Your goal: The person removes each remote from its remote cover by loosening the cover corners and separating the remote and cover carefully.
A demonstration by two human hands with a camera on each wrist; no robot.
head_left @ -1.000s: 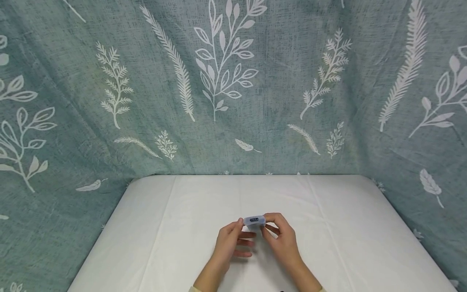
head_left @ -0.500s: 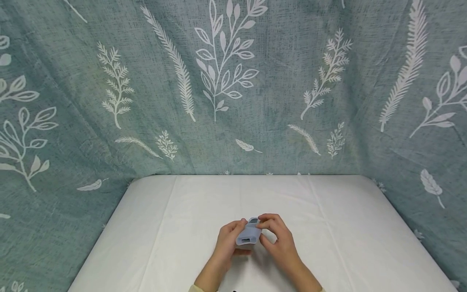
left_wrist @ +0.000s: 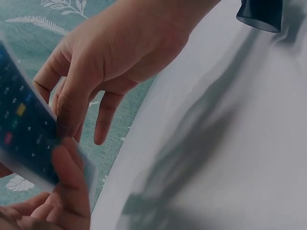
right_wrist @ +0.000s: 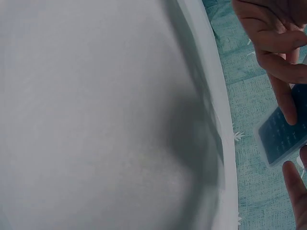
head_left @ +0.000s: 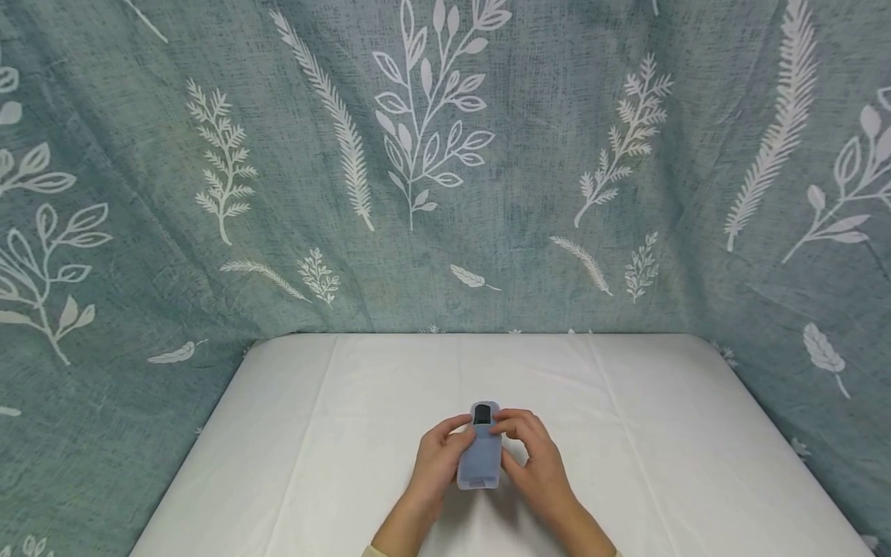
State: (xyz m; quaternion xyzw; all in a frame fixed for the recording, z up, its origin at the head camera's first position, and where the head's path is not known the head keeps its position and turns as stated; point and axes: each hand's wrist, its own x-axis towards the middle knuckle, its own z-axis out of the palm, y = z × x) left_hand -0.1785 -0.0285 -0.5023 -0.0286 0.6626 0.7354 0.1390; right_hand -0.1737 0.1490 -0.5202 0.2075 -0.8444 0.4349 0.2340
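Observation:
A remote control (head_left: pixel 479 456) in a translucent cover is held above the white table, its back toward the head camera and a dark window at its far end. My left hand (head_left: pixel 435 460) grips its left side, thumb across the back. At the right edge, my right hand (head_left: pixel 539 456) holds it with bent fingers near the far end and the thumb lower down. In the left wrist view the remote control (left_wrist: pixel 24 120) shows its key side, with small coloured buttons. Only part of the remote control (right_wrist: pixel 280 136) appears at the right of the right wrist view.
The white-covered table (head_left: pixel 362 410) lies beneath both hands. Green cloth (head_left: pixel 529 155) with white leaf patterns hangs behind and at the sides. A dark blue tube-like thing (left_wrist: pixel 261 14) shows at the top right of the left wrist view; its kind is unclear.
The remote control has turned from end-on to lying lengthwise, its back now in sight. My left thumb has moved onto the back, and my right fingers have shifted along the right edge.

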